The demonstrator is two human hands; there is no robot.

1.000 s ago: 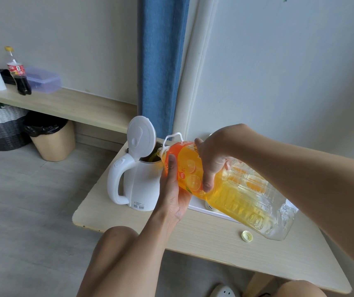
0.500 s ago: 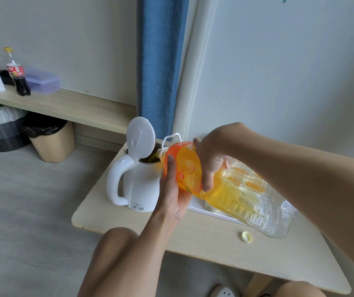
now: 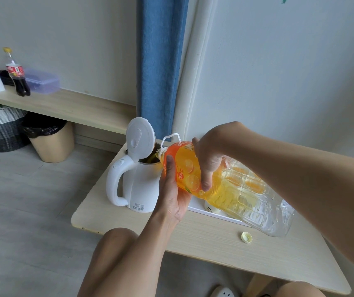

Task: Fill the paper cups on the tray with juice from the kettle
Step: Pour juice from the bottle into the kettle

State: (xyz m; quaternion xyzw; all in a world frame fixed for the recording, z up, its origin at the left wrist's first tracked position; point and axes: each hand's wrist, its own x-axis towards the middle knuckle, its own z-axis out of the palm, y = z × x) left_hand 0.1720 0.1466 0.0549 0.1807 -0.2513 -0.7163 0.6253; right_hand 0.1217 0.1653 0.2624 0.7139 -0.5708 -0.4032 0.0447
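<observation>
A white electric kettle (image 3: 141, 189) stands at the table's left end with its lid flipped up. A large clear juice bottle (image 3: 231, 187) with an orange label lies tilted, its mouth at the kettle's opening, yellow juice inside. My left hand (image 3: 171, 196) supports the bottle from below near the neck. My right hand (image 3: 210, 161) grips it from above. The white tray (image 3: 212, 213) lies under the bottle, mostly hidden; one paper cup (image 3: 211, 207) shows partly.
The bottle's yellow cap (image 3: 246, 237) lies on the wooden table (image 3: 214, 249) near its front edge. A low shelf (image 3: 64, 108) at the left holds cola bottles and a plastic box. A bin and a basket stand on the floor. A blue curtain hangs behind.
The bottle's rear end has risen slightly while its mouth stays at the kettle. Both hands keep the same hold.
</observation>
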